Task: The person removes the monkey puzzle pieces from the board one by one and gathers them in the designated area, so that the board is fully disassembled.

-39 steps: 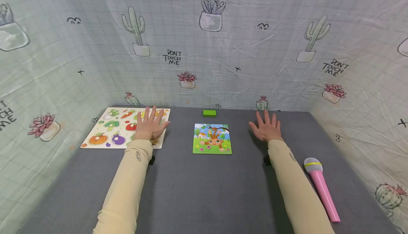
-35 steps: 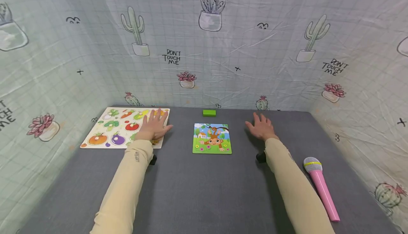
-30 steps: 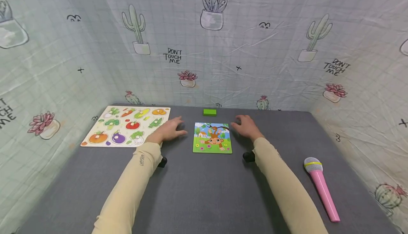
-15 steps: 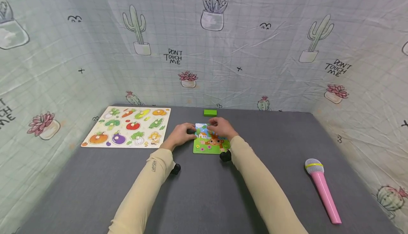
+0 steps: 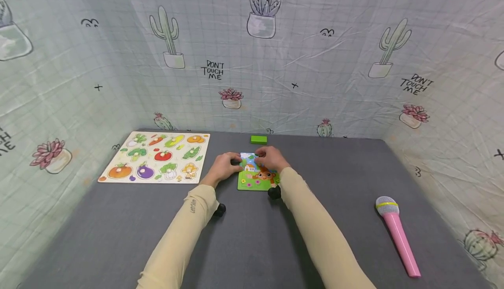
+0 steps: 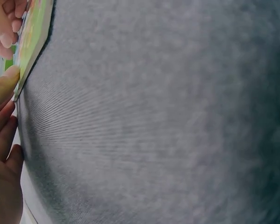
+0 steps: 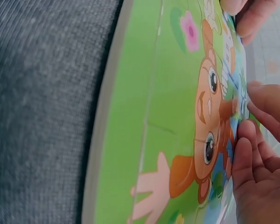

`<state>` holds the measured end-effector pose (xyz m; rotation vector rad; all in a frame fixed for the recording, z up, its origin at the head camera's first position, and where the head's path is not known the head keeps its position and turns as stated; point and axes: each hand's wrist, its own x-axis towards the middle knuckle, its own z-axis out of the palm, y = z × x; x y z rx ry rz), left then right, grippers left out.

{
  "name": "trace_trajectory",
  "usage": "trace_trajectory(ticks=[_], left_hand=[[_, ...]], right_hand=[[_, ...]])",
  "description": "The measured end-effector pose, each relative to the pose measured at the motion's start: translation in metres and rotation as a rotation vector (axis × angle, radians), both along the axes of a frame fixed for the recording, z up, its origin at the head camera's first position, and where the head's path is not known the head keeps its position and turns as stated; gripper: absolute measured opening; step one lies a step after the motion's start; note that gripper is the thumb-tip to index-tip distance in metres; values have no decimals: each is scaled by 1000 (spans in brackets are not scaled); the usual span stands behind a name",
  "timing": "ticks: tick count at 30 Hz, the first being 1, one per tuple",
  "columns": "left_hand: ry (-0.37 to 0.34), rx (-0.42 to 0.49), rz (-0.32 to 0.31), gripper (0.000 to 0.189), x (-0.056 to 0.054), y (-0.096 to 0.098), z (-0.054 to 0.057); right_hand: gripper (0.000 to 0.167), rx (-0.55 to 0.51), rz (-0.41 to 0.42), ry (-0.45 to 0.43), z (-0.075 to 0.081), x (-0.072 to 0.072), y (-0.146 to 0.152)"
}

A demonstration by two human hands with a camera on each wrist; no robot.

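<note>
A small square monkey jigsaw puzzle (image 5: pixel 252 184) lies flat on the dark table, its monkey and flowers filling the right wrist view. At its left edge is my left hand (image 5: pixel 223 166), thumb and fingers bent against the side. The left wrist view shows that thumb (image 6: pixel 9 79) right at the puzzle's border. My right hand (image 5: pixel 272 158) reaches over the upper right part, covering some of the picture. Its thumb and forefinger are bent down to the surface, a little apart. In the right wrist view, its curled fingers (image 7: pixel 252 154) meet the far pieces; I cannot tell whether they pinch one.
Behind the puzzle sits a green block (image 5: pixel 258 140). A vegetable peg board (image 5: pixel 157 166) lies at the back left. To the right is a pink toy microphone (image 5: pixel 399 241). Printed cloth (image 5: pixel 275 61) surrounds the grey table (image 5: pixel 252 245).
Both hands, spread wide to the sides at first, have come inward to the puzzle and bent their fingers onto it. The board, block and microphone stay put.
</note>
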<state>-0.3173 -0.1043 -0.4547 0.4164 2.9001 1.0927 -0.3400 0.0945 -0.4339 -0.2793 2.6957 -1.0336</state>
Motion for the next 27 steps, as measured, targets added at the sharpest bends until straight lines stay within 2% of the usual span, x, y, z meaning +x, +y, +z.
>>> trace_trajectory(ticks=[10, 21, 27], left_hand=[[18, -6, 17, 30, 0, 3, -2], [10, -22, 29, 29, 3, 5, 2], [9, -28, 30, 28, 3, 5, 4]], right_hand=[[32, 28, 9, 15, -3, -4, -5], [30, 117, -7, -22, -1, -3, -10], [29, 59, -37, -14, 0, -3, -12]])
